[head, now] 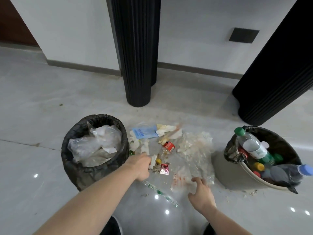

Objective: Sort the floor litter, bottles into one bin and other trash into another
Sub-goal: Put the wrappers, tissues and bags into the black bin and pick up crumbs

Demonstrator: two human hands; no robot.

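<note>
Our right hand, fingers spread, touches the clear plastic bag: light, limp, slippery; we'd bunch its near edge. Left hand grip hidden.

litter between two bins

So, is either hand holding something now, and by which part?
Left hand is among the litter; its fingers are hidden, so a hold cannot be told. Right hand touches the clear plastic bag at its near edge, not gripping.
</note>
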